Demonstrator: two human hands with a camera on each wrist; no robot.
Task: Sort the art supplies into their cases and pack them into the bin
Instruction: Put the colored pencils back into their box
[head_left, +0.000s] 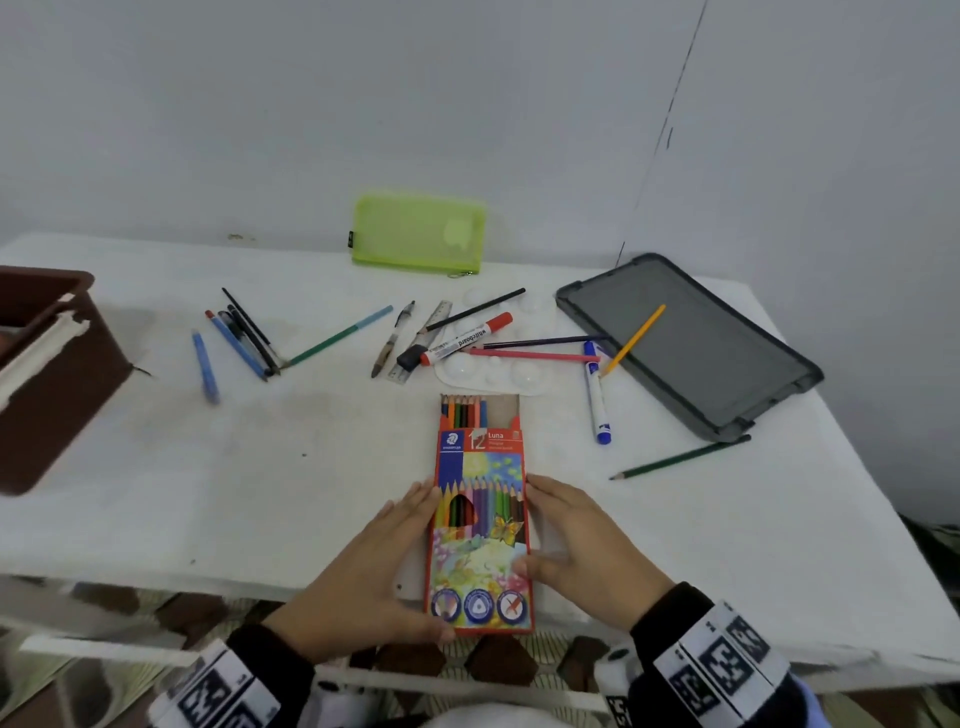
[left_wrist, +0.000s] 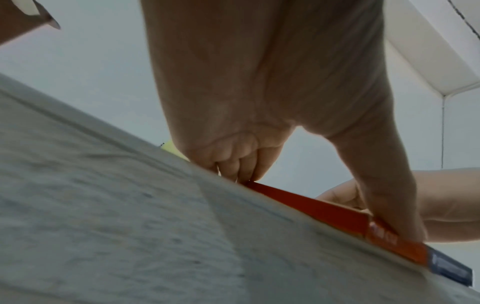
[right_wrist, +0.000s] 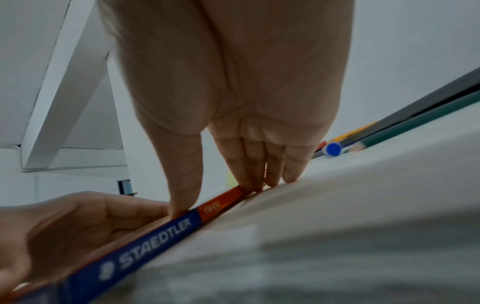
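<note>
An orange coloured-pencil box (head_left: 480, 519) lies flat at the table's near edge, its top flap open with several pencils showing inside. My left hand (head_left: 395, 551) lies along the box's left side, fingers straight against the edge and thumb at the bottom corner. My right hand (head_left: 576, 540) flanks the right side, fingers straight on the table and thumb resting on the box face. The left wrist view shows the left fingertips (left_wrist: 241, 170) at the box edge (left_wrist: 324, 209). In the right wrist view the right fingers (right_wrist: 249, 174) touch the box side (right_wrist: 161, 228).
A brown bin (head_left: 47, 364) stands at the left edge. A green mesh pouch (head_left: 420, 234) leans on the back wall; a grey case (head_left: 691, 348) lies at the right. Loose pens (head_left: 247, 338), a red whiteboard marker (head_left: 467, 338), a blue marker (head_left: 597, 400), a green pencil (head_left: 680, 458) and a white palette (head_left: 493, 371) are scattered behind the box.
</note>
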